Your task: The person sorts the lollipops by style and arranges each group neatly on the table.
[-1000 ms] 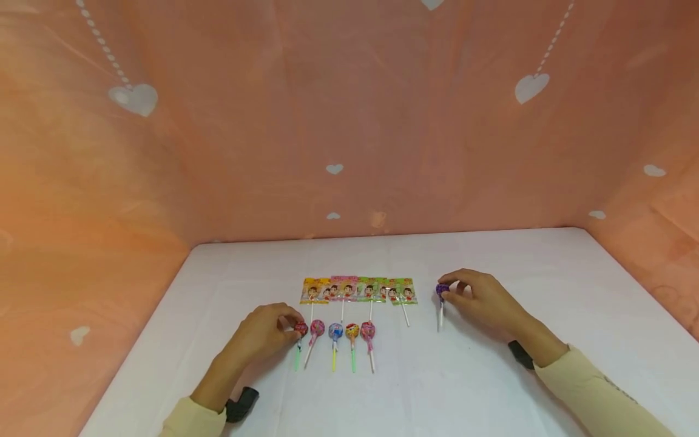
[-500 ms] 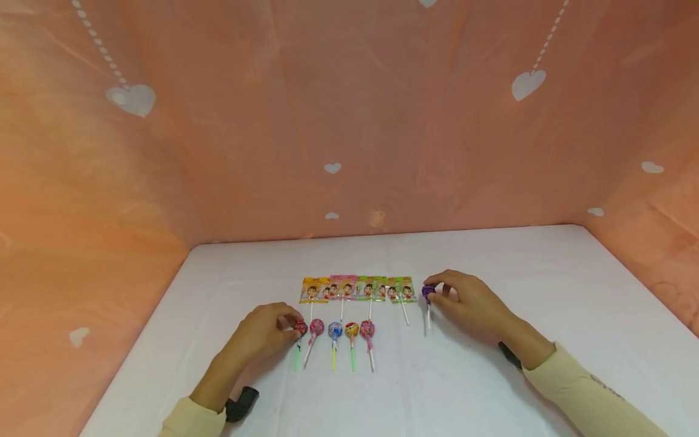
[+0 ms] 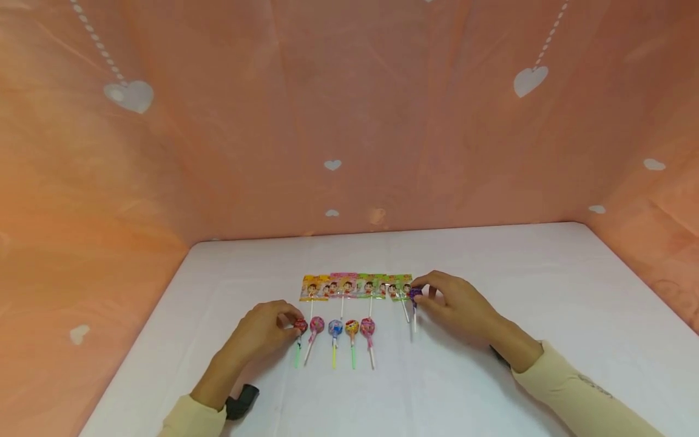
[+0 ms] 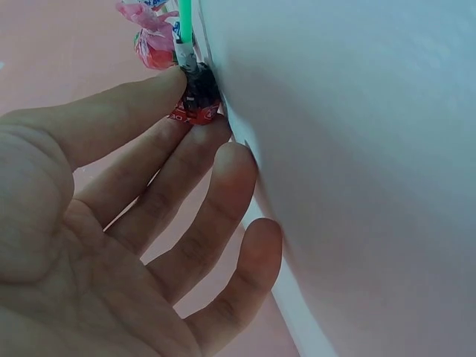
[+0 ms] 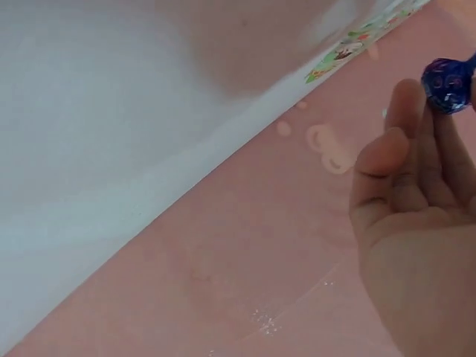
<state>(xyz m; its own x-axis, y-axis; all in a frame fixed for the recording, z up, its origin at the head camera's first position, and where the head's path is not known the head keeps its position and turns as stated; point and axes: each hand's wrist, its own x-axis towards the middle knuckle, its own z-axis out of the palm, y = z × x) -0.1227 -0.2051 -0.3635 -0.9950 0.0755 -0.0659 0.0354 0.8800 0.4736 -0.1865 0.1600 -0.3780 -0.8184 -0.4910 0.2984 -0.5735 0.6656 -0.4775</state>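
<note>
Between the thumb and fingertips of my right hand [image 3: 455, 303] is a purple-wrapped lollipop [image 3: 415, 293], its white stick pointing down toward me. In the head view it overlaps the right end of the flat green packet lollipop [image 3: 401, 286]. The right wrist view shows the shiny round candy [image 5: 448, 85] at the fingertips. My left hand [image 3: 264, 331] pinches the head of a red lollipop [image 3: 300, 326] with a green stick, at the left end of the front row. In the left wrist view its dark, red-edged wrapper [image 4: 199, 97] sits between thumb and fingers.
Right of the red one lie a pink lollipop [image 3: 317, 326], a blue one [image 3: 335, 328], a yellow one [image 3: 352, 328] and another pink one [image 3: 368, 328]. Behind them, flat packet lollipops in yellow [image 3: 314, 288], pink [image 3: 344, 285] and green [image 3: 371, 286] form a row on the white table [image 3: 491, 255].
My right hand has carried the purple lollipop leftward, up to the green packet at the right end of the back row. The left hand stays on the red lollipop.
</note>
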